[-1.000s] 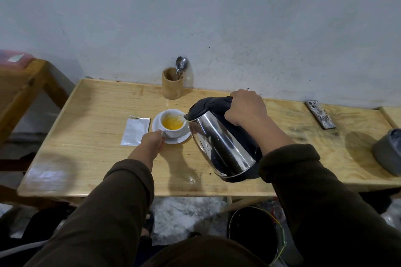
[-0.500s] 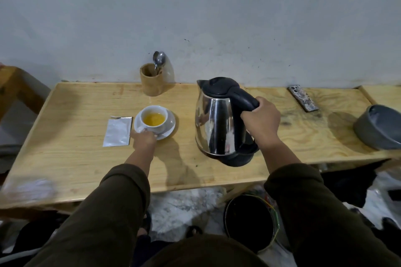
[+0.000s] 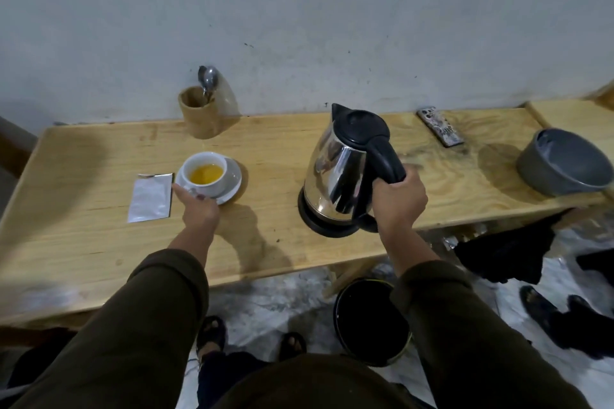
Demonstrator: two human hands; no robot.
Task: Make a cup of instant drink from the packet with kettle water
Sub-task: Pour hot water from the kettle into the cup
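Cup: we see a white cup standing upright on a white saucer, left of centre on the wooden table; it holds a yellow-orange drink, filled to well below the rim.
Packet: a flat silver packet lies on the table just left of the saucer, its top edge looking torn open.
Left hand: our left hand reaches to the near-left edge of the saucer, fingertips touching or pinching its rim; we cannot tell whether the fingers actually close on it.
Kettle: a shiny steel kettle with a black lid and black handle stands upright on the table, right of the cup and well apart from it, spout pointing toward the wall.
Right hand: our right hand is wrapped closed around the lower part of the kettle's handle.
Spoon holder: a wooden cup stands at the back edge by the wall, behind the drink, with a metal spoon upright in it.
Phone: lies flat near the back edge, right of the kettle.
Bowl: a grey bowl sits at the table's right end.
Bucket: a dark bucket stands on the floor below the table's front edge.
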